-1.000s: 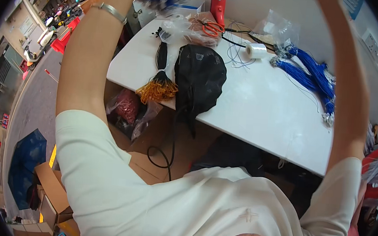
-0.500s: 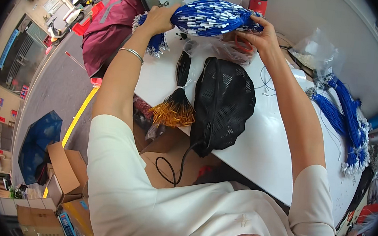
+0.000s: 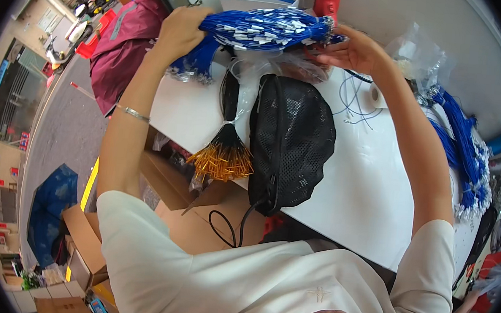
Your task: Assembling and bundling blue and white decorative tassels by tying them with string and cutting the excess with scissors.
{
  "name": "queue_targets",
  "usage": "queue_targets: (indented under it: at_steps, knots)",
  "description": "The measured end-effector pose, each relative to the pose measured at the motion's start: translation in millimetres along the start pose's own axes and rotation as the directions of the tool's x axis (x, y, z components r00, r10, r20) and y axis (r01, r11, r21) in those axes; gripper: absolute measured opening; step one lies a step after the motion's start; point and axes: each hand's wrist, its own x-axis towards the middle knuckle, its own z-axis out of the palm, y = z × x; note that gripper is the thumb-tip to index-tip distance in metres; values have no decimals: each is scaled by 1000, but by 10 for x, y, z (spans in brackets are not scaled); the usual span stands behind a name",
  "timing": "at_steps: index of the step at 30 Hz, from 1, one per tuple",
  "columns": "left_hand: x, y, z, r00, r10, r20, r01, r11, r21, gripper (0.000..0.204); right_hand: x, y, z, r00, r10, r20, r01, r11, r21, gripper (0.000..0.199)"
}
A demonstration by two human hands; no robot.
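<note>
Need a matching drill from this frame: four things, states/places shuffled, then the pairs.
Things:
1. blue cable bundle
2. black mesh bag
3. gold-tipped bundle
4. umbrella

Places:
A. folded on the floor, left of the table
B. lying flat on the table, middle
C. held up between left hand and right hand
D. hanging over the table's near edge, tips fanned out

Pairs: 1-C, 2-B, 3-D, 4-A

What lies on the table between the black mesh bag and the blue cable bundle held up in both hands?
In the head view, between the mesh bag and the held bundle lies crumpled clear plastic wrap; it partly overlaps the bag's top edge.
</note>
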Motion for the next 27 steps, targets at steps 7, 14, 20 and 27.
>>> queue_targets:
  at_steps: [7,14,20,27]
  knots:
    - [471,351,-673,942,-295,161,336,833,-440,28,-234,-14,-83,969,-169,-180,-19,675,-738,63]
    - [850,52,-712,978,-38,205,134,867,-481,17,-65,167,116,345,-916,205,528,9,-849,50]
    - [705,342,-1102,822,-262,506,538,650,-537,10,43,26,240,388,-849,359,607,-58,-792,55]
    - [397,130,-957,740,-150,656,630,496,-597,10,-283,-345,345,566,-753,336,639,143,-756,45]
